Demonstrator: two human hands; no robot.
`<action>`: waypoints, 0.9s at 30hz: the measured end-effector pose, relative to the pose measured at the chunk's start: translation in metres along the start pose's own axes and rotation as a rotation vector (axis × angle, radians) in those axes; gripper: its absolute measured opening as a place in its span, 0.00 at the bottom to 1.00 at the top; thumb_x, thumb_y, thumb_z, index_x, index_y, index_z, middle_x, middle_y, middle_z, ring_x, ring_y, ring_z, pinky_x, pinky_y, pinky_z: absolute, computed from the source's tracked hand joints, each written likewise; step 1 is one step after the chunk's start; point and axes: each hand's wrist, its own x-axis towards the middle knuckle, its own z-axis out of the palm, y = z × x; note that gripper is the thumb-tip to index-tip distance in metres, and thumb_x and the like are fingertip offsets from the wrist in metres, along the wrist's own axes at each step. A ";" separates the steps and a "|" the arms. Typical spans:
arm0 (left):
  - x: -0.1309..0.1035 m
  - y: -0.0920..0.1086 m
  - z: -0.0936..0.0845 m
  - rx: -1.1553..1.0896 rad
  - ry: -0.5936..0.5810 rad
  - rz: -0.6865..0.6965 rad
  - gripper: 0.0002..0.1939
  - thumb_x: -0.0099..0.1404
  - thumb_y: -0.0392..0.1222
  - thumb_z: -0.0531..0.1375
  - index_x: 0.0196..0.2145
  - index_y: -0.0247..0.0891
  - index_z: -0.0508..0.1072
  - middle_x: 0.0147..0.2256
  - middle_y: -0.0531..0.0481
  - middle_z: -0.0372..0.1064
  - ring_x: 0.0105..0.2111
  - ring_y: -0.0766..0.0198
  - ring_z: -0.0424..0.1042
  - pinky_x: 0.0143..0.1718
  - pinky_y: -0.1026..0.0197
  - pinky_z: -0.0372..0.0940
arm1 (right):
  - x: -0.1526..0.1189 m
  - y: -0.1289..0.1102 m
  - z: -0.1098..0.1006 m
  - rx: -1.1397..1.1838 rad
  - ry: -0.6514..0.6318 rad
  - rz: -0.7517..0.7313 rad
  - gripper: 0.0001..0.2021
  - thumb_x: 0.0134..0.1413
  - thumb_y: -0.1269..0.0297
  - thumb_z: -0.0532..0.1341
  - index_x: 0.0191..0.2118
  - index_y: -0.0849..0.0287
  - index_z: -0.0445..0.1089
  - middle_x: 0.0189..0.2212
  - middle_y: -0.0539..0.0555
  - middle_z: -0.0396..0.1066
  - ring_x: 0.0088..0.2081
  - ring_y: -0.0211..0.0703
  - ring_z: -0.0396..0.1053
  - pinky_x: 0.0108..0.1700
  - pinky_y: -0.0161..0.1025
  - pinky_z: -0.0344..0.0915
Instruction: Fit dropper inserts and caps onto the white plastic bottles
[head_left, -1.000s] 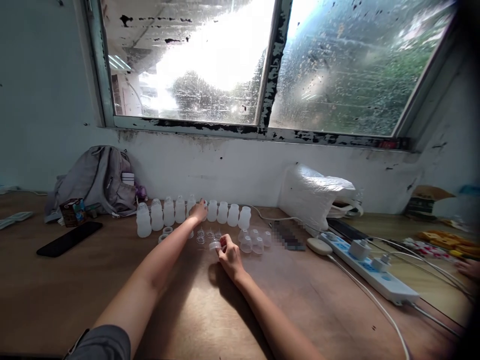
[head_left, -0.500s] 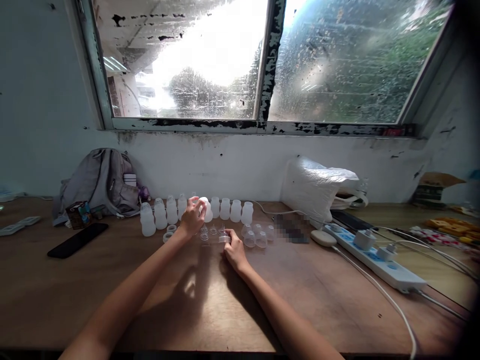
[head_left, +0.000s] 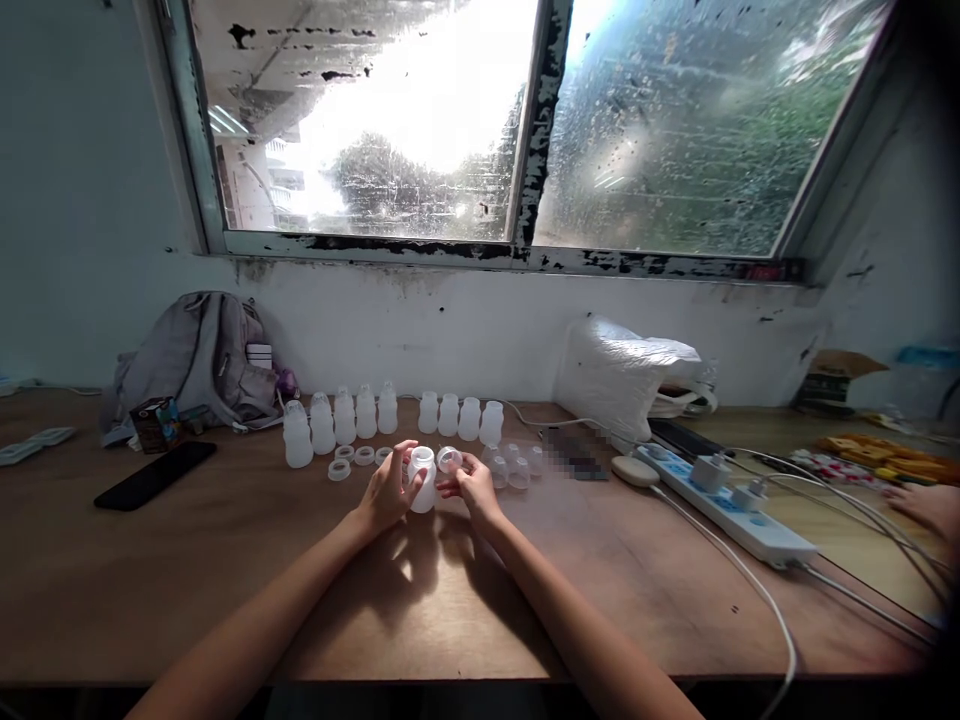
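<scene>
Fingers curled around its side, my left hand (head_left: 390, 490) holds a frosted baby bottle (head_left: 422, 492) upright, its mouth uncovered. Beside the mouth, my right hand (head_left: 474, 487) pinches a clear, ring-shaped bottle part (head_left: 449, 459), tilted and apart from the bottle. Whether a nipple sits in it is too small to tell. White bottle rings (head_left: 339, 469) lie left of my left hand. Domed clear caps (head_left: 517, 472) stand just right of my right hand. Behind, capped bottles (head_left: 298, 440) line up on the left and uncapped bottles (head_left: 470, 420) on the right.
A grey backpack (head_left: 199, 365) and a black phone (head_left: 155, 476) are at the left. A silvery bag (head_left: 619, 375), a round white puck (head_left: 634, 471) and a power strip (head_left: 735, 515) with cables lie to the right. Another person's hand (head_left: 926, 506) shows at the right edge.
My left hand has brought the bottle from the back row toward me, leaving a gap there. My right hand has lifted the clear ring-shaped part off the table to beside the bottle's mouth.
</scene>
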 end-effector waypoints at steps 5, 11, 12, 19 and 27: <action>-0.005 0.005 0.008 -0.118 -0.010 -0.004 0.24 0.56 0.46 0.54 0.49 0.40 0.53 0.43 0.44 0.62 0.36 0.62 0.65 0.30 0.62 0.64 | -0.001 -0.003 0.000 -0.015 0.053 -0.137 0.14 0.40 0.59 0.60 0.34 0.60 0.60 0.21 0.50 0.68 0.19 0.38 0.66 0.23 0.37 0.67; -0.009 0.014 0.015 -0.247 -0.028 -0.076 0.25 0.54 0.46 0.57 0.48 0.40 0.54 0.42 0.44 0.63 0.38 0.61 0.65 0.31 0.61 0.64 | -0.004 -0.008 0.001 -0.089 0.094 -0.310 0.13 0.42 0.60 0.58 0.35 0.61 0.63 0.27 0.53 0.69 0.26 0.38 0.67 0.31 0.38 0.67; -0.009 0.015 0.015 -0.262 -0.029 -0.083 0.25 0.54 0.45 0.58 0.48 0.40 0.54 0.41 0.44 0.63 0.38 0.61 0.66 0.31 0.61 0.64 | -0.004 -0.009 0.001 -0.100 0.103 -0.322 0.13 0.42 0.61 0.57 0.36 0.61 0.62 0.27 0.53 0.69 0.27 0.39 0.67 0.31 0.39 0.67; -0.009 0.020 0.013 -0.324 -0.037 -0.060 0.26 0.53 0.44 0.58 0.47 0.40 0.53 0.41 0.44 0.65 0.39 0.61 0.66 0.33 0.61 0.63 | -0.004 -0.011 0.001 -0.102 0.125 -0.268 0.14 0.42 0.59 0.58 0.35 0.61 0.61 0.31 0.56 0.69 0.32 0.42 0.68 0.31 0.40 0.67; -0.009 0.024 0.010 -0.403 -0.024 -0.143 0.26 0.53 0.45 0.59 0.47 0.39 0.53 0.40 0.45 0.67 0.38 0.61 0.68 0.34 0.60 0.63 | -0.025 -0.028 0.009 -0.244 -0.073 -0.437 0.13 0.45 0.68 0.53 0.40 0.59 0.62 0.37 0.55 0.69 0.38 0.42 0.67 0.39 0.39 0.64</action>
